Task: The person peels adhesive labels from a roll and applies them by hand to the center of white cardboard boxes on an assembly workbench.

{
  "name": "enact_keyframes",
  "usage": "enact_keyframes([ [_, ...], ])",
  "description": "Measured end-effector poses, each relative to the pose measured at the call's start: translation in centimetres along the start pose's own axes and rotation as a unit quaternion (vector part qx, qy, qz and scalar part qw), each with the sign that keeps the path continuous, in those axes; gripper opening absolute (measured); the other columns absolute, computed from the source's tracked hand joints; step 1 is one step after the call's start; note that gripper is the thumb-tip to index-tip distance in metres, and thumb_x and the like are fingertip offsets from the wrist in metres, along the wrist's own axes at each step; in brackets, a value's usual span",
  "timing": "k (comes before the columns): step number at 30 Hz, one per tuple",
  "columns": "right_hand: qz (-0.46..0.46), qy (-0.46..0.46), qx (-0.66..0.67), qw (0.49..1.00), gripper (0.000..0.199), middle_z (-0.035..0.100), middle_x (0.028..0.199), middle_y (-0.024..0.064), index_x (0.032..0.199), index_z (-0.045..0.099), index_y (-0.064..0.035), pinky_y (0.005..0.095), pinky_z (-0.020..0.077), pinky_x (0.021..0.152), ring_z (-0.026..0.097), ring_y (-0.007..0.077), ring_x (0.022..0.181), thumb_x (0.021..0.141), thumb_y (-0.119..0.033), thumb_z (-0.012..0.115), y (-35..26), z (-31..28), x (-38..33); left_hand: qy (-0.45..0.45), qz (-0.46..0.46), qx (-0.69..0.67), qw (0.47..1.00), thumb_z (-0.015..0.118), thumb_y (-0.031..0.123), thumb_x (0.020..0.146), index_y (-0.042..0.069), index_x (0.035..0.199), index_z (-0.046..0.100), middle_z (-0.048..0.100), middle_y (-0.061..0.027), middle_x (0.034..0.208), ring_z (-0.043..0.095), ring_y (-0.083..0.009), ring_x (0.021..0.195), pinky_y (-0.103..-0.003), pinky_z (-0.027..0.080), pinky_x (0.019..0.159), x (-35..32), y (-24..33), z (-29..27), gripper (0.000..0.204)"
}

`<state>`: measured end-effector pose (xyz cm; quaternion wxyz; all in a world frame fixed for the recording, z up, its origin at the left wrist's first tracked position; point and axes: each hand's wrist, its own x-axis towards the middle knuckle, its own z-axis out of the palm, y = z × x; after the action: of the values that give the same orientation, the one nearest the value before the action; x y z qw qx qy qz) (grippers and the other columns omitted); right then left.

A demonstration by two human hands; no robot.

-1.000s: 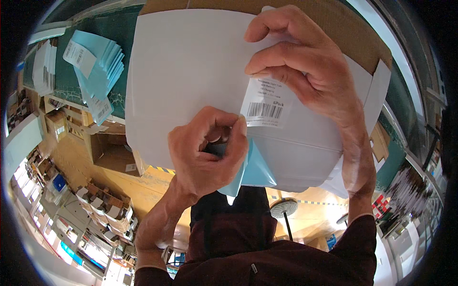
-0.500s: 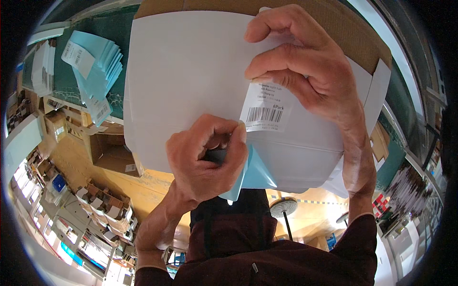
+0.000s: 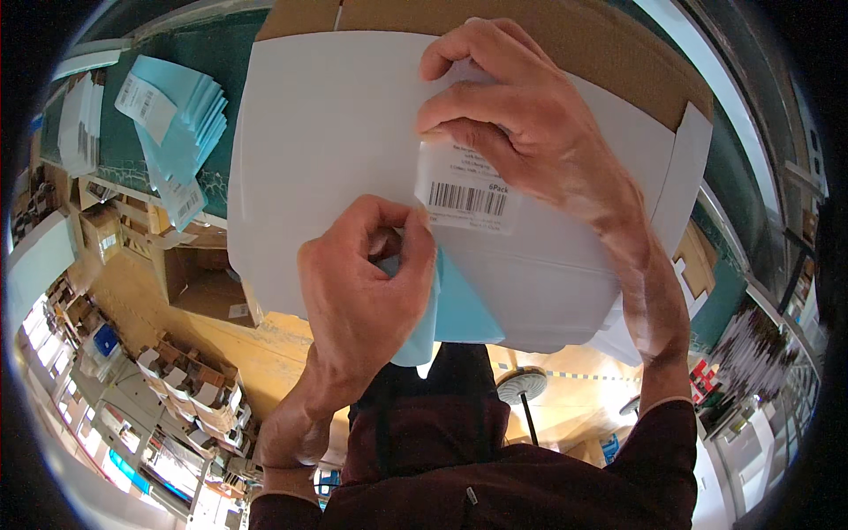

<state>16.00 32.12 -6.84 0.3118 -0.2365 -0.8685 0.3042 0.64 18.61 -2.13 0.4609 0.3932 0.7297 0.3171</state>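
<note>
A white barcode label (image 3: pixel 466 201) spans the gap between my hands, above a stack of white flat cardboard (image 3: pixel 327 115). My right hand (image 3: pixel 539 132) pinches its upper edge between thumb and fingers. My left hand (image 3: pixel 362 283) is closed at the label's lower left corner, thumb against forefinger. From that left hand hangs a light blue backing sheet (image 3: pixel 468 305), curled over the cardboard's near edge. Whether the label touches the cardboard is hard to tell.
Fanned blue label sheets (image 3: pixel 190 110) lie on the green surface (image 3: pixel 212 53) at left, beside a white stack (image 3: pixel 82 128). Brown cardboard (image 3: pixel 389 16) lies under the white stack. An open carton (image 3: pixel 208 283) stands lower left; a round stool (image 3: pixel 521 386) stands on the floor.
Both hands have moved a little left, carrying the label and blue backing sheet with them. The label now lies flatter, and the sheet's lower end has shifted.
</note>
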Motion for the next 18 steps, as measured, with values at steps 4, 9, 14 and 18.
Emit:
enact_keyframes([
  [4, -0.011, 0.000, -0.016, 1.000, 0.022, 0.059, 0.102, 0.0026, 0.091, 0.068, -0.0090, 0.0362, 0.0473, 0.085, 0.057, 0.0223, 0.098, 0.072, -0.007, 0.079, 0.2, 0.2, 0.3, -0.001, -0.022, 0.034, 0.999, 0.068, 0.011, 0.094, -0.004, 0.086, 0.065, 0.065, -0.0008, 0.072, 0.054, -0.0027, 0.065, -0.022, 0.045, 0.057, 0.0, 0.5, -0.1, 0.017],
  [9, 0.013, 0.022, -0.014, 1.000, 0.022, 0.060, 0.105, 0.0029, 0.096, 0.065, -0.0116, 0.0412, 0.0440, 0.093, 0.056, 0.0275, 0.106, 0.078, -0.015, 0.077, 1.4, 0.7, 0.4, 0.010, -0.021, 0.028, 0.999, 0.068, 0.012, 0.092, -0.004, 0.085, 0.066, 0.067, -0.0058, 0.068, 0.060, -0.0068, 0.061, -0.025, 0.047, 0.054, 0.2, 0.4, 0.0, 0.017],
  [14, 0.075, 0.005, -0.060, 0.995, 0.030, 0.055, 0.115, 0.0084, 0.103, 0.071, -0.0112, 0.0418, 0.0410, 0.101, 0.050, 0.0269, 0.114, 0.078, -0.022, 0.084, 0.8, -2.4, 0.8, 0.006, -0.025, 0.026, 0.999, 0.069, 0.011, 0.089, -0.003, 0.082, 0.066, 0.068, -0.0099, 0.064, 0.065, -0.0114, 0.056, -0.027, 0.048, 0.052, 0.2, -0.2, -0.7, 0.017],
  [18, 0.051, -0.022, -0.142, 0.988, 0.045, 0.057, 0.116, 0.0042, 0.106, 0.065, -0.0126, 0.0450, 0.0382, 0.104, 0.047, 0.0279, 0.121, 0.070, -0.028, 0.088, 0.7, -2.1, 0.6, -0.044, -0.065, 0.064, 0.995, 0.072, 0.016, 0.090, -0.003, 0.080, 0.065, 0.067, -0.0074, 0.066, 0.063, -0.0091, 0.059, -0.026, 0.050, 0.056, 0.2, 0.1, -2.0, 0.022],
])
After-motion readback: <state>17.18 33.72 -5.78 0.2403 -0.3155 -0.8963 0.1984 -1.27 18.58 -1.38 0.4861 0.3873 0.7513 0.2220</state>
